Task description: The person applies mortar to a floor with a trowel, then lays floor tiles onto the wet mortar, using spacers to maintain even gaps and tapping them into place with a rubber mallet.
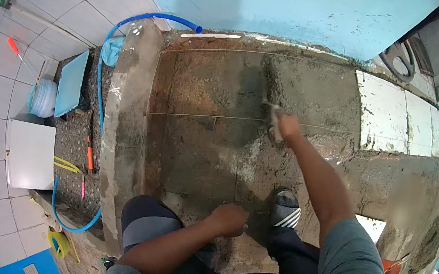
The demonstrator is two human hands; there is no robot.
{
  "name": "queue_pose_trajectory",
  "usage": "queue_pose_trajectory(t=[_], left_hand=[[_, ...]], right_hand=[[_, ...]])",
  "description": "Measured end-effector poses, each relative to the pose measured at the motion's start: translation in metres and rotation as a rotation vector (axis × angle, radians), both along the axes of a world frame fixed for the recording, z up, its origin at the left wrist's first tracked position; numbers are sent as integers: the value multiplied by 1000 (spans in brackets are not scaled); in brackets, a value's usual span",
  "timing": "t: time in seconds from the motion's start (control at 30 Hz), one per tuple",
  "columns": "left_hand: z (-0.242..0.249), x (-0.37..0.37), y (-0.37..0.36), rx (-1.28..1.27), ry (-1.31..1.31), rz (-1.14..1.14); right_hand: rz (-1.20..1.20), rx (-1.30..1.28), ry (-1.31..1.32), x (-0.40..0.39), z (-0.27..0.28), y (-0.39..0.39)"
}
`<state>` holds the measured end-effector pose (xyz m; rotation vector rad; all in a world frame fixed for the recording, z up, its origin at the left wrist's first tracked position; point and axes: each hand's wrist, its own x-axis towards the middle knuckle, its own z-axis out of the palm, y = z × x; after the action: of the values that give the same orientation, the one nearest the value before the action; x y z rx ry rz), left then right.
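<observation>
My right hand (289, 128) is closed around a mortar-smeared trowel (275, 124), its edge near a raised bed of wet mortar (317, 89). The hand hides part of the tool. The mortar lies between a stretched string line (200, 116) and the blue wall, and ends at a row of white tiles (382, 113) on the right. My left hand (228, 219) is a fist in front of my knee. Its fingers are curled in, and I cannot make out what, if anything, they hold.
A concrete curb (125, 123) bounds the left side. Beyond it lie a blue hose (101, 85), an orange-handled tool (90, 156) and a white tile (30, 154). My sandalled foot (286, 208) stands below my right hand. An orange container (391, 271) sits at lower right.
</observation>
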<state>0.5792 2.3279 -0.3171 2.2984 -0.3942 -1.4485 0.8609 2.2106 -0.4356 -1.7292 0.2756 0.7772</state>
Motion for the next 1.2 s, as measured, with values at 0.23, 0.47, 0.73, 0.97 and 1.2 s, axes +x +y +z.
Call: queue_pose_trajectory(t=[0.23, 0.47, 0.73, 0.97, 1.2], left_hand=[[-4, -11, 1, -35, -32, 51], [-2, -8, -3, -84, -133, 57], [8, 3, -3, -13, 31, -54], [17, 6, -3, -27, -6, -62], [10, 6, -3, -10, 20, -48]], right_hand=[[221, -143, -185, -22, -16, -24], [5, -28, 142, -17, -2, -45], [295, -175, -62, -19, 2, -36], [503, -520, -201, 5, 44, -78], [1124, -545, -364, -117, 57, -123]])
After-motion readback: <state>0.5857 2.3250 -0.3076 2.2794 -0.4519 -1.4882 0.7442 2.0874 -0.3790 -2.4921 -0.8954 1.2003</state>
